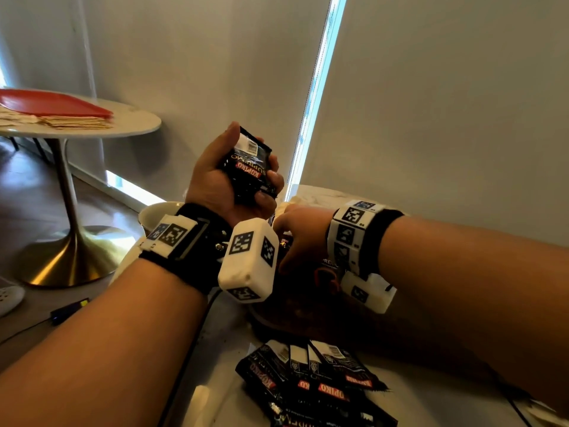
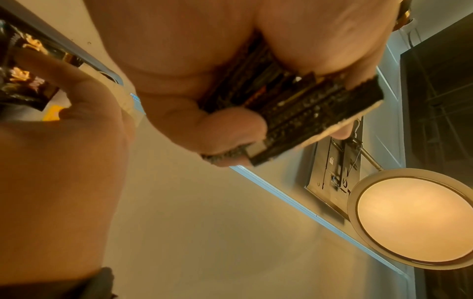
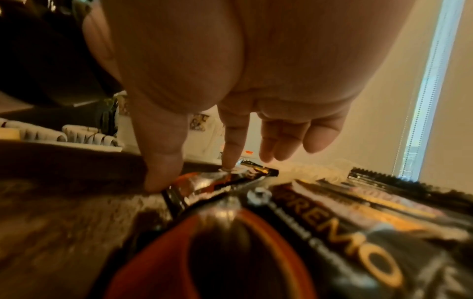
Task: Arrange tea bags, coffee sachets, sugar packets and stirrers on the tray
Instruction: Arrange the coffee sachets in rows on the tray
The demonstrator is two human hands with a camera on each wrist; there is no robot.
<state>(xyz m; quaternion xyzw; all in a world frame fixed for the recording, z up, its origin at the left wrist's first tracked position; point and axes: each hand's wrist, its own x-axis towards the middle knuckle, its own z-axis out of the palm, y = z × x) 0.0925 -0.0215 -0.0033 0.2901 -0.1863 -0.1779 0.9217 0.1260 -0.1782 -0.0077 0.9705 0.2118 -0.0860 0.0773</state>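
My left hand is raised at the middle and grips a stack of black coffee sachets; the left wrist view shows the edges of the sachet stack between thumb and fingers. Behind it, my right hand reaches down to a dark wooden tray. In the right wrist view the thumb and index fingertip are nearly straight and touch a single sachet that lies flat on the tray. Beside it lies a large black Supremo pack. More loose sachets lie in front of the tray.
A round white table at the far left carries a red tray and pale flat packets. A white bowl stands behind my left wrist. A small black device with a cable lies at the left. A blind covers the window behind.
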